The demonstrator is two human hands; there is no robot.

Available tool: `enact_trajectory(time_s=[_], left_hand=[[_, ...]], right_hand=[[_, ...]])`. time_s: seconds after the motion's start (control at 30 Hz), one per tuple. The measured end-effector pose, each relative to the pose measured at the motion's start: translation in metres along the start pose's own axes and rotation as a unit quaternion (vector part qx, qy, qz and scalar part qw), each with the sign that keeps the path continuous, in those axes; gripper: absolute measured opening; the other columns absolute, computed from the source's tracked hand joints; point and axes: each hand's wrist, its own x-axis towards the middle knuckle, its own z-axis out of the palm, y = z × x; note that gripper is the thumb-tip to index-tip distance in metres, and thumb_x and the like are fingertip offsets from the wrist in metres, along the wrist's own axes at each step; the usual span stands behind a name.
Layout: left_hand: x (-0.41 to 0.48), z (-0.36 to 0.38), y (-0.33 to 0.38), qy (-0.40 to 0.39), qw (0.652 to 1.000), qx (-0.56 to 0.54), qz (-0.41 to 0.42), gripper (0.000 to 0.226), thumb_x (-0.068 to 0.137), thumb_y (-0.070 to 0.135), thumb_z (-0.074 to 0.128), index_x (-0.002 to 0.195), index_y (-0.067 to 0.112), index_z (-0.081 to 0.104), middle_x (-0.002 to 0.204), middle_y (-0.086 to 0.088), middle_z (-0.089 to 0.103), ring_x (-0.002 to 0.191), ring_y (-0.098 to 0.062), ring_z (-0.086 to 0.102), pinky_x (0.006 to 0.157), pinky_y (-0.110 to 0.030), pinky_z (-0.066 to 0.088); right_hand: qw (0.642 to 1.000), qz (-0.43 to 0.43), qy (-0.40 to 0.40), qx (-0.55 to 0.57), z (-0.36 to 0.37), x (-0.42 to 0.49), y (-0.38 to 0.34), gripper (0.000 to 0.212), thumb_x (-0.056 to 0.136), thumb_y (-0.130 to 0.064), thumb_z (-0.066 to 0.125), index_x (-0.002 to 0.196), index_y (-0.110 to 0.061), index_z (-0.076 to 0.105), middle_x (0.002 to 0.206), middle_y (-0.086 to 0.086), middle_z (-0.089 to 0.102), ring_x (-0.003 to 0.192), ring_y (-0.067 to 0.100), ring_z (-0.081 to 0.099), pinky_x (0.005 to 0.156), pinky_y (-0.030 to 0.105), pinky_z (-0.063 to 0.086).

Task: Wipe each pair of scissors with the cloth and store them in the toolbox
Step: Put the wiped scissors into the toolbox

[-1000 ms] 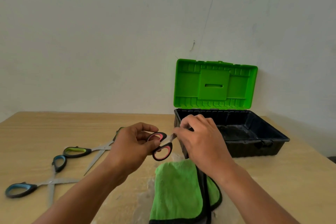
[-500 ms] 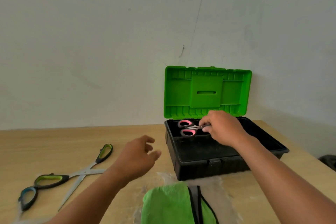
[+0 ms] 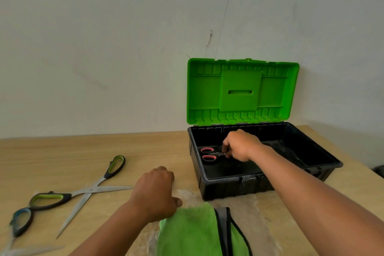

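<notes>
In the head view, the person's right hand (image 3: pixel 241 146) is reaching down into the open black toolbox (image 3: pixel 232 187), its fingers curling round the blade end of the pink-handled scissors (image 3: pixel 209 154) and pinching them. The scissors are lying low in the left part of the box with both pink loops pointing left; whether they are touching the bottom is not clear. The toolbox's green lid (image 3: pixel 243 91) is standing upright against the wall behind it. The left hand (image 3: pixel 155 193) is hanging over the wooden table (image 3: pixel 62 158), knuckles up, its fingers bending downward out of sight, so it cannot be told whether it is gripping anything; its thumb is sitting at the far edge of the green cloth (image 3: pixel 193 233), which is lying folded on the table just in front of the toolbox. To the left, the green-handled scissors (image 3: pixel 89 190) are lying spread open on the table, and the blue-handled scissors (image 3: pixel 20 222) are lying beside them at the picture's edge, partly blurred.
</notes>
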Motion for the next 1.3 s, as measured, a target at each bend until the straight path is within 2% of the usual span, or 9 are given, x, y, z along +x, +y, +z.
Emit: enact_trajectory(time_s=[0.27,0.5,0.67,0.77,0.87,0.97,1.17,1.23,1.3], left_hand=[[-0.008,0.005,-0.001,0.034,0.998,-0.052,0.014,0.065,0.078,0.054,0.070,0.133,0.021,0.058,0.132,0.004,0.057,0.117,-0.017,0.058,0.098,-0.033,0.050],[-0.027,0.005,-0.006,0.050,0.993,-0.108,0.018,0.054,0.084,0.050,0.066,0.126,0.016,0.064,0.134,-0.004,0.057,0.119,-0.023,0.058,0.100,-0.037,0.051],[-0.059,-0.001,-0.025,0.119,0.985,-0.128,0.011,0.037,0.089,0.038,0.065,0.121,0.020,0.067,0.123,-0.003,0.064,0.111,-0.024,0.062,0.091,-0.038,0.054],[-0.083,-0.009,-0.051,0.149,0.982,-0.117,-0.010,0.035,0.090,0.037,0.063,0.122,0.021,0.067,0.122,-0.003,0.065,0.111,-0.023,0.062,0.091,-0.038,0.054],[-0.104,-0.018,-0.085,0.161,0.980,-0.105,-0.042,0.034,0.090,0.037,0.062,0.121,0.023,0.067,0.121,-0.001,0.066,0.112,-0.022,0.061,0.094,-0.036,0.052],[-0.130,-0.025,-0.125,0.178,0.974,-0.096,-0.104,0.032,0.091,0.036,0.061,0.119,0.023,0.068,0.115,-0.001,0.068,0.105,-0.020,0.062,0.090,-0.035,0.054],[-0.180,-0.022,-0.191,0.141,0.952,-0.075,-0.260,0.026,0.080,0.030,0.061,0.098,0.016,0.072,0.098,-0.002,0.071,0.087,-0.021,0.066,0.071,-0.031,0.057],[-0.189,-0.018,-0.204,0.104,0.956,-0.077,-0.264,0.027,0.078,0.030,0.059,0.095,0.016,0.074,0.097,-0.001,0.072,0.086,-0.020,0.066,0.074,-0.034,0.060],[-0.193,-0.015,-0.208,0.084,0.964,-0.069,-0.244,0.027,0.079,0.029,0.059,0.096,0.016,0.076,0.099,0.000,0.071,0.088,-0.018,0.066,0.078,-0.035,0.060]], right_hand=[[0.992,-0.003,0.064,0.112,-0.020,-0.025,-0.005,0.018,0.096,-0.023,0.070,0.114,-0.023,0.073,0.108,0.000,0.071,0.096,0.019,0.066,0.090,0.045,0.058],[0.953,-0.076,0.174,0.234,-0.037,-0.102,-0.066,0.011,0.096,-0.023,0.067,0.093,-0.027,0.077,0.084,-0.015,0.071,0.074,0.004,0.066,0.066,0.018,0.049],[0.971,-0.122,0.054,0.199,-0.009,-0.150,-0.125,0.010,0.092,-0.037,0.071,0.085,-0.031,0.074,0.076,-0.012,0.072,0.071,0.000,0.066,0.062,0.017,0.048],[0.981,-0.093,-0.008,0.169,0.017,-0.166,-0.155,0.035,0.091,-0.062,0.062,0.110,-0.033,0.069,0.091,-0.012,0.071,0.077,0.004,0.067,0.065,0.022,0.051],[0.992,-0.030,0.022,0.118,0.035,-0.172,-0.170,0.072,0.086,-0.077,0.052,0.136,-0.025,0.057,0.126,0.002,0.067,0.105,0.020,0.067,0.083,0.033,0.056],[0.997,0.005,0.027,0.069,0.044,-0.182,-0.182,0.085,0.081,-0.086,0.047,0.136,-0.021,0.055,0.123,0.003,0.067,0.106,0.025,0.066,0.079,0.034,0.055],[0.997,0.009,0.053,0.052,0.049,-0.195,-0.192,0.035,0.091,-0.045,0.061,0.120,-0.025,0.062,0.105,-0.003,0.065,0.088,0.019,0.063,0.068,0.029,0.052],[0.994,-0.001,0.059,0.093,0.047,-0.198,-0.190,0.033,0.095,-0.037,0.061,0.127,-0.030,0.061,0.103,-0.005,0.065,0.076,0.010,0.061,0.060,0.026,0.046],[0.986,-0.029,0.057,0.151,0.047,-0.199,-0.186,0.037,0.097,-0.031,0.063,0.133,-0.032,0.058,0.119,-0.002,0.068,0.089,0.012,0.067,0.070,0.027,0.050]])
